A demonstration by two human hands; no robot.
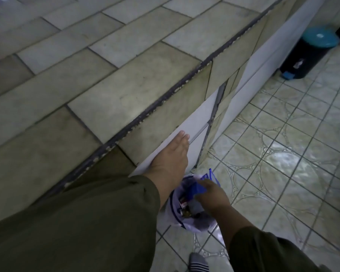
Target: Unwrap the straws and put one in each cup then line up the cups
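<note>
Straws and cups cannot be made out as such; the only likely holder is a white plastic bag point(186, 211) with blue trim, low on the floor point(283, 154) beside the tiled table point(86, 75). The right hand point(210, 195) reaches into the bag's mouth, its grip closed on something blue point(198, 188) at the top edge. The left hand point(171, 158) lies flat and open against the table's white front panel point(199, 116), just above the bag. A black bin point(306, 55) stands well apart.

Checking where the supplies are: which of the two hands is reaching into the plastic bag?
The right hand, down in the bag on the floor; the left hand lies flat against the white cupboard front, away from the bag.
</note>
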